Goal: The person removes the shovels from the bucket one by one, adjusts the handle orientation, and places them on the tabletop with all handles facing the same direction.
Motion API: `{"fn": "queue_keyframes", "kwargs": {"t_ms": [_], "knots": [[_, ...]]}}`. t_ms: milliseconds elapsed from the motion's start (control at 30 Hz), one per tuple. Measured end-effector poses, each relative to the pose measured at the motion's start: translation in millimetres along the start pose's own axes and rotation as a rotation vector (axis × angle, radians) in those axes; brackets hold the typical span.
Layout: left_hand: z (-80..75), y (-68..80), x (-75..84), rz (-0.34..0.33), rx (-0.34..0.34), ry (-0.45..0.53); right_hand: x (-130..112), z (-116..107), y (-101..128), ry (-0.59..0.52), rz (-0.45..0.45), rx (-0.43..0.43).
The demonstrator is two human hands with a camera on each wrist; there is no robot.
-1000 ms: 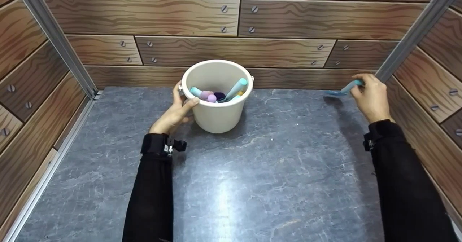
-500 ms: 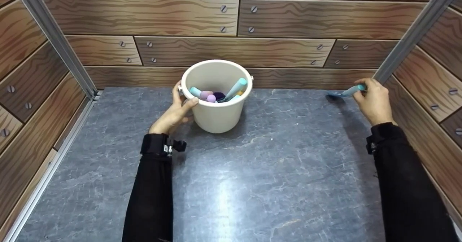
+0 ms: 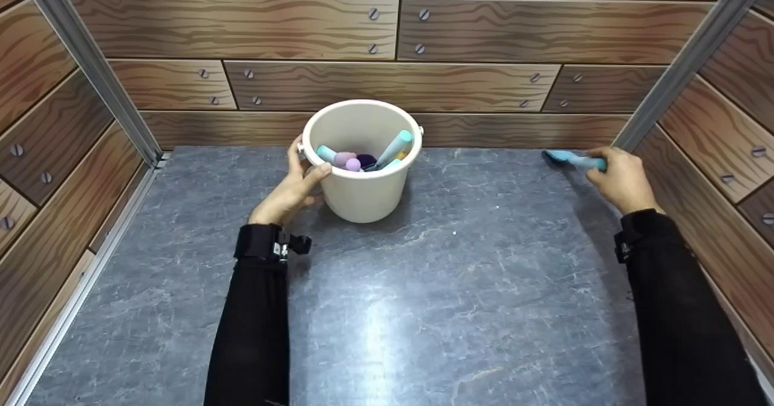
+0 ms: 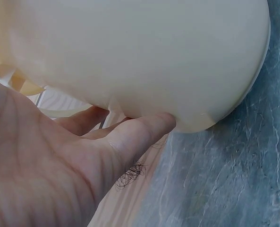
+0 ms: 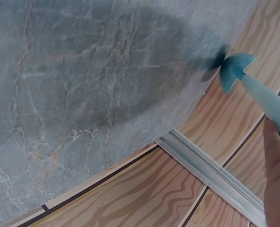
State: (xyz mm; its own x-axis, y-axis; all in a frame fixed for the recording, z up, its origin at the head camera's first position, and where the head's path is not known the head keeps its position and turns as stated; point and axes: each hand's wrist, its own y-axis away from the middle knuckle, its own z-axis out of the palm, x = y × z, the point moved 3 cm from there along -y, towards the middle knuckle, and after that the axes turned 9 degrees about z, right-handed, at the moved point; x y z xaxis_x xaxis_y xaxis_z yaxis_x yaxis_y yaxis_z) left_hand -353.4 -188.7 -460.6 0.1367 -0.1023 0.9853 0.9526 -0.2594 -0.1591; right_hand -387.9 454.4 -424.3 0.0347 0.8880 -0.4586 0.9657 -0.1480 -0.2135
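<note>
A cream bucket stands upright near the back wall, left of centre. My left hand holds its left side, thumb at the rim and other fingers against the outer wall; the left wrist view shows fingertips touching the bucket's wall. Inside lie light blue handles, a purple ball-ended piece and a dark item, partly hidden. At the back right corner my right hand grips a small toy shovel by its light blue handle. In the right wrist view the shovel's teal blade points away from the hand.
A grey marbled tabletop spreads under both arms, with small white specks on it. Wood-print walls close off the back and both sides. Metal posts stand at the back corners.
My right hand has come down a little and turned the shovel, whose handle now lies more level. My left hand and the bucket have stayed in place.
</note>
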Motion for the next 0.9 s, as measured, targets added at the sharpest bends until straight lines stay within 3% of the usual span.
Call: {"fn": "queue_keyframes", "kwargs": {"t_ms": [233,633,900], "knots": [[0.5,0.3,1.3,-0.006,0.005,-0.016,5,10,2,0.050,0.045,-0.158],[-0.1,1.2,1.5,-0.012,0.002,-0.011,17,20,4,0.119,-0.029,-0.199],[0.7,2.4,2.6,0.003,-0.005,0.002,22,23,9,0.157,0.002,-0.265]]}}
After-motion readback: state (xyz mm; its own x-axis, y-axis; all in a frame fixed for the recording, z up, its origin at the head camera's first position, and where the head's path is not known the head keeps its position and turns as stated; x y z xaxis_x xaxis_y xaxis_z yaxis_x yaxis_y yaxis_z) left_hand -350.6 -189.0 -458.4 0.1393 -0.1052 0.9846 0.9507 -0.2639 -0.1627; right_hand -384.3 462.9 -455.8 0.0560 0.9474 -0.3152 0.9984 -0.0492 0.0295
